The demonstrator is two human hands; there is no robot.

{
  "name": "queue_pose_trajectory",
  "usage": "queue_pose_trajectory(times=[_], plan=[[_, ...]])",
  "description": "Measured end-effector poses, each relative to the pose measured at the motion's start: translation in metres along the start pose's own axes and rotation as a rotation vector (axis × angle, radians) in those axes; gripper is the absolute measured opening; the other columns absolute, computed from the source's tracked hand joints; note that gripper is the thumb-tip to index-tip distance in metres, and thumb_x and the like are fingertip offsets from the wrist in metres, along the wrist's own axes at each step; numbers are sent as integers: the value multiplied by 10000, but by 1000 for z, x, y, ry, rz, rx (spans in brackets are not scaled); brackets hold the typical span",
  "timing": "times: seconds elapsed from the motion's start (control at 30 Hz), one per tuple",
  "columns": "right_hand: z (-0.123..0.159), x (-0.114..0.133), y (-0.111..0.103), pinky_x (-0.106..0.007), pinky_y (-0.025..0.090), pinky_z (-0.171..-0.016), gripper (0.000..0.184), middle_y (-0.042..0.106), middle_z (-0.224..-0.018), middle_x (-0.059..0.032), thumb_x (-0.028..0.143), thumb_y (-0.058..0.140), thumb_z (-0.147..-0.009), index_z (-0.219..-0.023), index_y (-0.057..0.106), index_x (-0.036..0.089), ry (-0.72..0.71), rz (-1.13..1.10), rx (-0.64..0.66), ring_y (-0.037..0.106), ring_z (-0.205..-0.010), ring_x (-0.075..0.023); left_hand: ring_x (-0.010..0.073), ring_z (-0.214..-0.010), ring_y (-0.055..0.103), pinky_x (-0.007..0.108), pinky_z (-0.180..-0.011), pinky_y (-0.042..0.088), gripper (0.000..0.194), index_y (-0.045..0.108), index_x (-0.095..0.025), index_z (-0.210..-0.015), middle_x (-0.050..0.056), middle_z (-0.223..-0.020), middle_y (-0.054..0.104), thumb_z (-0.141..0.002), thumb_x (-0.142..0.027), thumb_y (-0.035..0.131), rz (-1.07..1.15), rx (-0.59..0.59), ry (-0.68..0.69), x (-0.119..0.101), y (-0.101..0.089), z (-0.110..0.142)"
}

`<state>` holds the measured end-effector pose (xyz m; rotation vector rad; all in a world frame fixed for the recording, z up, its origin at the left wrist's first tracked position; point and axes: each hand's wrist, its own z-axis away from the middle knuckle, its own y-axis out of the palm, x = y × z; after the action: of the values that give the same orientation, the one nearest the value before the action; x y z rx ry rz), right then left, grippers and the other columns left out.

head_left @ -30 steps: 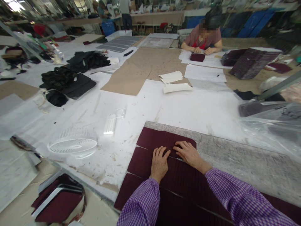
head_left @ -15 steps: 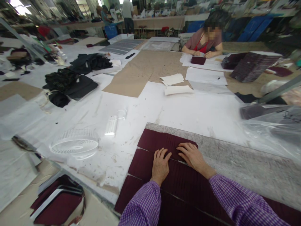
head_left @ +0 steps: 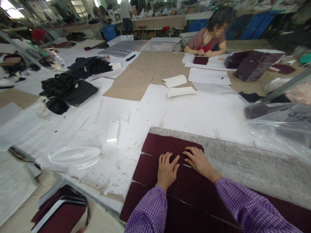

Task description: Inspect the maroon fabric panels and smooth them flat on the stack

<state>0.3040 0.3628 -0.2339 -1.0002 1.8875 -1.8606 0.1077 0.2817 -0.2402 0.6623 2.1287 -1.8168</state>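
Observation:
Several maroon fabric pieces lie in rows on a grey board, with narrow pale gaps between the rows. My left hand rests flat on them, fingers spread, near the gap below the farthest row. To its right my right hand lies with fingers apart on the farthest maroon piece, close to that piece's right end. Both hands press from above and grasp nothing. Purple checked sleeves cover my forearms and hide part of the nearer fabric.
Cream pieces and brown paper lie farther across the white table. Dark garments are heaped at left. A co-worker sits opposite beside stacked maroon pieces. Clear plastic covers things at right. More maroon pieces lie lower left.
My left hand has shifted slightly right and its thumb reaches farther out. The right hand stays almost in place. The background has slid a little left as the view turned.

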Motion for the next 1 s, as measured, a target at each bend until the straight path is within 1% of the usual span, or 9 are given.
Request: queue_pose_trajectory(times=[0.13, 0.2, 0.3, 0.37, 0.47, 0.6, 0.73, 0.87, 1.0], plan=[[-18, 4, -10, -395, 469, -775, 232, 673, -1047, -93, 338, 483, -922, -1006, 657, 210, 27, 2, -22, 587, -960, -255, 252, -1253, 419, 549, -1054, 351, 350, 543, -328, -1215, 61, -1277, 507, -874, -272, 489, -15, -12, 9, -2, -2, 0], [-37, 10, -8, -391, 464, -830, 301, 684, -1077, -93, 316, 384, -963, -1054, 646, 199, 26, -6, -35, 596, -996, -238, 250, -1248, 422, 549, -1055, 351, 358, 540, -326, -1220, 64, -1268, 510, -871, -262, 492, -20, -11, 9, -2, -2, -1], [-68, 26, 11, -426, 328, -1050, 389, 511, -1389, -87, 305, 359, -971, -1323, 477, 191, -31, -21, -35, 417, -1288, -232, 248, -1244, 422, 547, -1054, 354, 341, 557, -324, -1194, 64, -1259, 511, -866, -255, 499, -20, -2, 10, -1, 0, -2], [-84, 37, 28, -480, 230, -1106, 461, 412, -1464, -114, 333, 395, -956, -1378, 404, 146, -33, -19, -31, 320, -1357, -254, 253, -1239, 421, 548, -1052, 354, 294, 597, -306, -1133, 70, -1251, 506, -861, -244, 503, -17, -2, 2, -1, 2, -2], [-94, 43, 41, -498, 189, -1121, 498, 385, -1482, -105, 373, 422, -945, -1390, 385, 153, -17, -4, -29, 290, -1375, -250, 263, -1218, 434, 558, -1046, 355, 236, 635, -274, -1047, 84, -1234, 506, -851, -223, 514, -11, -16, -5, -3, 2, -3], [-77, 29, 28, -430, 225, -1122, 491, 348, -1501, -100, 339, 337, -970, -1424, 334, 153, 63, 41, -72, 249, -1396, -220, 262, -1216, 441, 566, -1032, 369, 346, 574, -309, -1171, 75, -1244, 516, -845, -205, 522, 2, -20, 15, -4, 1, -2], [-34, 5, 23, -582, 103, -1113, 559, 262, -1517, -194, 340, 275, -975, -1465, 195, 83, 249, 88, -150, 141, -1420, -292, 256, -1255, 403, 561, -1056, 334, 375, 538, -338, -1221, 61, -1270, 503, -864, -230, 501, 22, 2, 7, -2, 1, -1], [-6, -5, 31, -592, 138, -1100, 591, 316, -1489, -215, 407, 327, -952, -1432, 283, 66, 270, 114, -133, 211, -1401, -313, 252, -1258, 396, 560, -1069, 305, 364, 545, -339, -1214, 61, -1270, 502, -868, -237, 494, 65, 8, -25, -3, -1, 1], [-15, -5, 24, -691, 205, -1009, 573, 452, -1390, -263, 420, 230, -963, -1376, 389, 56, 242, 154, -144, 397, -1299, -384, 251, -1255, 408, 561, -1079, 291, 346, 570, -344, -1179, 48, -1264, 514, -852, -240, 520, 133, -29, -42, -7, -5, 5]])
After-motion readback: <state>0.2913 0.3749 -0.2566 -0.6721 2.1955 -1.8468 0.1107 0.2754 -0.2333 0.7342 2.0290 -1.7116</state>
